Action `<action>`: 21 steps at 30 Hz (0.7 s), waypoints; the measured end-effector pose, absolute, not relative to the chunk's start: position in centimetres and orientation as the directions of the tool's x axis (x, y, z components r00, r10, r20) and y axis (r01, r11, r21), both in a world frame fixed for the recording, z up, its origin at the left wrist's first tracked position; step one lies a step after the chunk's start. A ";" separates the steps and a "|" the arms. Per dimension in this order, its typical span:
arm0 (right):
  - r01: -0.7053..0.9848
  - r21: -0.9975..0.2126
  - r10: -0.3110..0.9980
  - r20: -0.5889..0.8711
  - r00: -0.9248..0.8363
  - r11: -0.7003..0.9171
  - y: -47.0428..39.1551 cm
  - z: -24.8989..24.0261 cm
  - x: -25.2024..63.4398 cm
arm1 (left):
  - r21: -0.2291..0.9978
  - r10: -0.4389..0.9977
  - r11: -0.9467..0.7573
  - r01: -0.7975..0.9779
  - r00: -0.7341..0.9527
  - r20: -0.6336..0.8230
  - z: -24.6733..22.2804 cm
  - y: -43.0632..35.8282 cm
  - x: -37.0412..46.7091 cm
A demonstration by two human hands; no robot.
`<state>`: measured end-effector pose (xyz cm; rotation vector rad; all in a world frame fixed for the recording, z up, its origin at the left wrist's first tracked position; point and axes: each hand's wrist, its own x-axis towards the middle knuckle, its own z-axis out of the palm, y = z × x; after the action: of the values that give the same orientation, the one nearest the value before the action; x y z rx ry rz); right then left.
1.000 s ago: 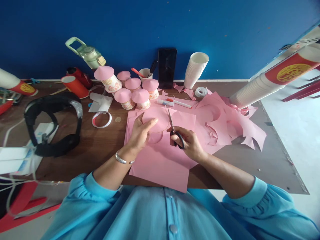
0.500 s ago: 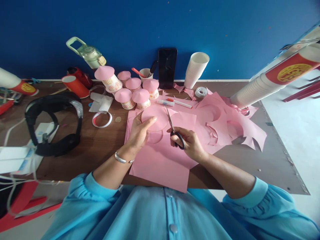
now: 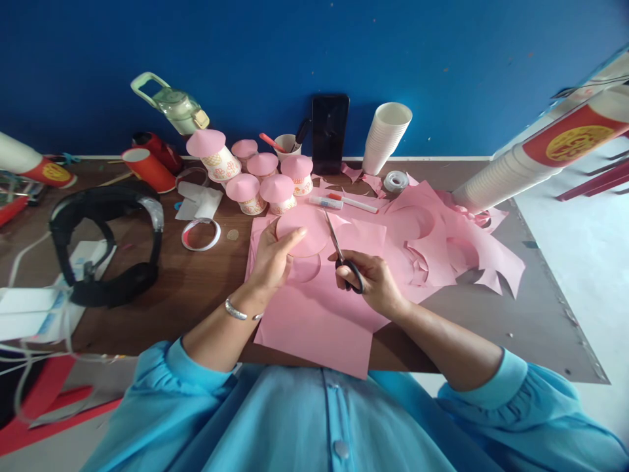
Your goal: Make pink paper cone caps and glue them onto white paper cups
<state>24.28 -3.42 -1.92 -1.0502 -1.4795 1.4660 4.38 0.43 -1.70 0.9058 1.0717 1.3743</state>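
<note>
On brown table [image 3: 206,288], left hand [image 3: 272,259] pinching one pink disc [image 3: 307,231], right hand [image 3: 373,282] gripping one scissors [image 3: 341,252].

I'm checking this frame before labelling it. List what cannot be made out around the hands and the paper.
Head view, the only one:
- Left hand: its fingers cover part of the pink paper circle, so that edge is hidden.
- Right hand: fingers fill the scissors handles; whether the blades touch the circle is too small to tell.
- Pink sheet: its near corner overhangs the table edge.
- Printed cup stack: cut off by the right edge.
</note>
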 end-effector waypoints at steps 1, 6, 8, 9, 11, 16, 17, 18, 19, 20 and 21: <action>0.026 -1.000 0.937 -0.015 -0.349 -0.007 -3.4 -1.9 24.3 | 0.955 0.994 0.026 -0.296 -0.091 -0.055 -1.7 0.4 4.4; 0.011 -1.000 0.934 -0.014 -0.356 -0.011 -3.4 -1.8 24.3 | 0.940 0.995 0.047 -0.337 -0.068 -0.074 -1.3 0.4 4.5; 0.012 -1.000 0.934 -0.022 -0.357 -0.019 -3.4 -1.7 24.3 | 0.940 0.995 0.056 -0.337 -0.060 -0.081 -1.0 0.4 4.6; 0.013 -1.000 0.934 -0.025 -0.357 -0.022 -3.4 -1.7 24.3 | 0.941 0.995 0.058 -0.335 -0.061 -0.083 -0.9 0.4 4.6; 0.013 -1.000 0.932 -0.031 -0.360 -0.028 -3.4 -1.6 24.3 | 0.942 0.994 0.054 -0.333 -0.071 -0.083 -0.7 0.4 4.7; 0.011 -0.999 0.928 -0.036 -0.372 -0.034 -3.5 -1.5 24.3 | 0.935 0.993 0.043 -0.352 -0.087 -0.078 -0.7 0.5 4.5; 0.013 -0.999 0.928 -0.036 -0.372 -0.033 -3.5 -1.5 24.4 | 0.934 0.993 0.039 -0.356 -0.087 -0.075 -0.8 0.5 4.4; 0.018 -0.999 0.928 -0.037 -0.370 -0.033 -3.5 -1.5 24.4 | 0.934 0.994 0.033 -0.355 -0.090 -0.069 -0.8 0.5 4.4; 0.023 -0.999 0.929 -0.038 -0.368 -0.032 -3.5 -1.5 24.3 | 0.937 0.993 0.028 -0.348 -0.094 -0.065 -0.8 0.5 4.4; 0.029 -0.999 0.931 -0.040 -0.364 -0.031 -3.5 -1.4 24.3 | 0.940 0.993 0.025 -0.339 -0.097 -0.062 -0.8 0.5 4.3; 0.035 -0.999 0.932 -0.041 -0.360 -0.031 -3.5 -1.4 24.3 | 0.944 0.993 0.025 -0.329 -0.099 -0.060 -0.8 0.5 4.3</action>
<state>24.30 -3.53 -1.42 -1.0606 -1.4812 1.4916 4.33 0.55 -0.84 0.8764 1.0543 1.3942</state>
